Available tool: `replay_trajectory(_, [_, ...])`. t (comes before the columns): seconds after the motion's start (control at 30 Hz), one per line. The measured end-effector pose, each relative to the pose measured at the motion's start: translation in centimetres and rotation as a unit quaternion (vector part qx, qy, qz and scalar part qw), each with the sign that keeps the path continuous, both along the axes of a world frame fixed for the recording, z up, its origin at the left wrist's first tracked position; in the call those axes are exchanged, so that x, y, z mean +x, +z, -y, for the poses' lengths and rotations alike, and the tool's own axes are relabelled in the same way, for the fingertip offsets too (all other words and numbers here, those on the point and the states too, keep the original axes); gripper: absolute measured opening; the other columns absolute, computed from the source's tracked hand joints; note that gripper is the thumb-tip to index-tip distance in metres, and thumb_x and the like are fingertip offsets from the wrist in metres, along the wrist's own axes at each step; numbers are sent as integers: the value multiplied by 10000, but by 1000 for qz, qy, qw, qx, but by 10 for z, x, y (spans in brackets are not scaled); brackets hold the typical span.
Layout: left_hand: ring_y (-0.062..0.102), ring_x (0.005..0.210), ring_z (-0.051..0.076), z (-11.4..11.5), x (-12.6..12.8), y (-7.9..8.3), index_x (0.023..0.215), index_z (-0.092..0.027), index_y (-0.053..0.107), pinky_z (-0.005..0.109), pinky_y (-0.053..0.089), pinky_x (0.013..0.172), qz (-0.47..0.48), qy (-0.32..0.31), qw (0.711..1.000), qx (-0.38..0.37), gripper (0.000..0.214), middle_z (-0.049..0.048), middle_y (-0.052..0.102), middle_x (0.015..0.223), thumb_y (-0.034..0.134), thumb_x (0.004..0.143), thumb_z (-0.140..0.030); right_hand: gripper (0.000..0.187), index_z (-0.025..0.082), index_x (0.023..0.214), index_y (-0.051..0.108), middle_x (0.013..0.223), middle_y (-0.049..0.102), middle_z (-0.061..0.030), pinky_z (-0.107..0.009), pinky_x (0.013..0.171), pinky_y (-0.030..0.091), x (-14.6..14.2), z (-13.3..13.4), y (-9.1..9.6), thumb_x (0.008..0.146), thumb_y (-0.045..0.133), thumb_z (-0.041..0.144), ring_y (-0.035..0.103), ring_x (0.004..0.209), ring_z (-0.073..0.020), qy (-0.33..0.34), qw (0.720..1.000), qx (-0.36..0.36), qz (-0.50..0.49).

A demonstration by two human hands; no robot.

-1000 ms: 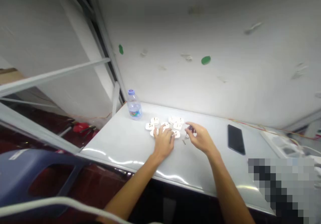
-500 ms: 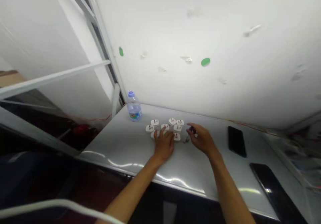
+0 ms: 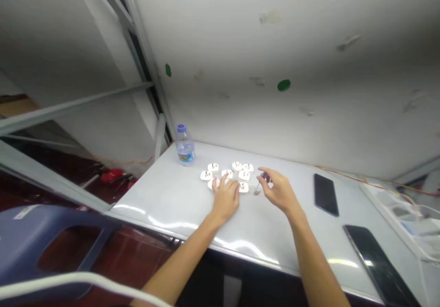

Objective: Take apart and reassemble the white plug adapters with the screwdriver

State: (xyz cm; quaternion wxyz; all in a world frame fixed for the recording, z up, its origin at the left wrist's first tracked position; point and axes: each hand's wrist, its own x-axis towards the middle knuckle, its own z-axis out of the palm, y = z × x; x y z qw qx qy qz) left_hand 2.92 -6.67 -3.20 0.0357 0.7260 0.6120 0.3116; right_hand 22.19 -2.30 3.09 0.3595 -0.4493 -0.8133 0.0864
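Several white three-pin plugs lie in a tight cluster on the white table top. My left hand rests on the front of the cluster, fingers spread, touching the plugs on either side. My right hand hovers just to the right of the plugs, and its fingertips pinch a small dark-handled screwdriver. The screwdriver's thin metal shaft points down towards a tiny metal part on the table. The plugs' undersides are hidden.
A plastic water bottle stands behind the plugs at the wall. To the right lie a black phone and a larger black phone. Wires run along the back edge. Beyond the left edge are a blue plastic chair and a red object.
The head view has shifted slightly, bringing the table more fully into view. Both hands stay over nearly the same spots, with the right hand a little closer to the tiny metal part.
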Motion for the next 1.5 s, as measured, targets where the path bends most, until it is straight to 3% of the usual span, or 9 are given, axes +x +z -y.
replay_trajectory(0.33, [416,1367,285,1,0,3,1068,-248,654,644,176,1139,-14,-2,1000,-9,249,72,698,1172,441,949,-201,299,197,1172,646,870,708,-74,-358,751,541,-18,2,24,941,518,336,640,747,-203,12,997,48,-50])
replay_trajectory(0.7, [415,1374,276,1,0,1,1047,-260,650,640,194,1137,-20,0,1000,4,241,52,697,1169,437,953,-196,279,191,1156,649,900,719,-84,-347,756,542,-35,-3,14,938,518,306,654,770,-206,33,998,29,-33])
replay_trajectory(1.23, [422,1371,295,1,0,0,1072,-262,654,647,192,1140,-11,-1,1000,4,268,71,699,1167,416,959,-214,304,188,1166,642,882,708,-79,-370,738,539,-26,-7,1,943,504,341,644,756,-217,12,999,23,-47])
replay_trajectory(1.5, [420,1370,289,0,0,0,1053,-246,650,651,175,1134,-4,-5,1000,6,248,66,701,1166,426,959,-199,299,183,1153,642,859,707,-80,-351,729,531,-28,-5,3,947,502,348,629,726,-203,13,998,16,-53])
